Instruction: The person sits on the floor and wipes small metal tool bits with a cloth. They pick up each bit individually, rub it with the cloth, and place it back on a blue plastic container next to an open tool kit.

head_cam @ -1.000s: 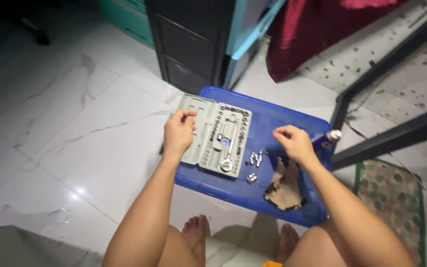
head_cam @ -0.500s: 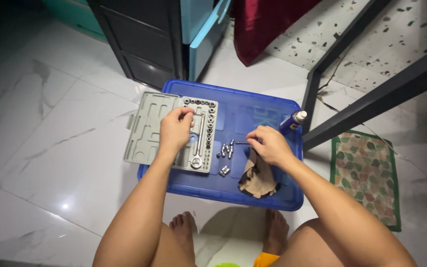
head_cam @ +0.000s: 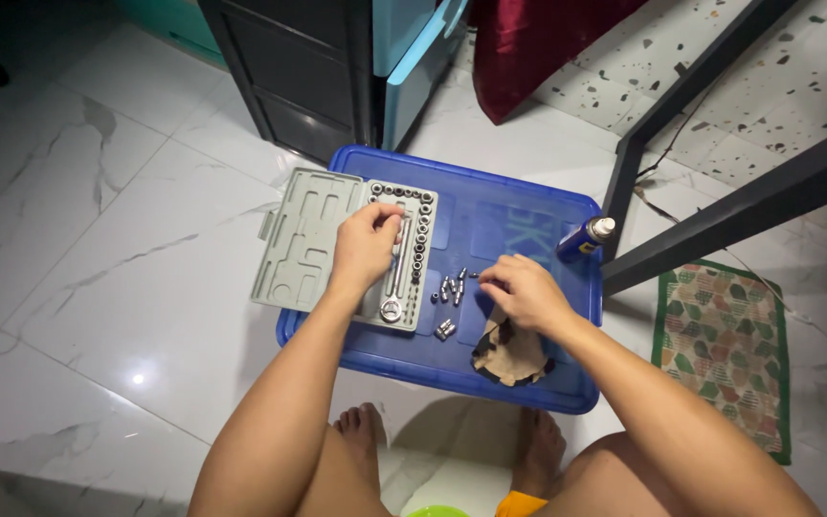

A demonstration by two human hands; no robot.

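While the left hand [head_cam: 366, 247] rests curled on the open grey plastic socket case [head_cam: 346, 249], the right hand [head_cam: 521, 290] pinches a thin metal bit right of it. Both sit on the blue plastic bin lid [head_cam: 519, 215]. Likely sorting loose silver sockets [head_cam: 450, 287]; seating them needs precise alignment.

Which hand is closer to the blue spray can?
The right hand. It sits just below and left of the blue spray can, not touching it. The left hand is farther away, over the open grey socket case.
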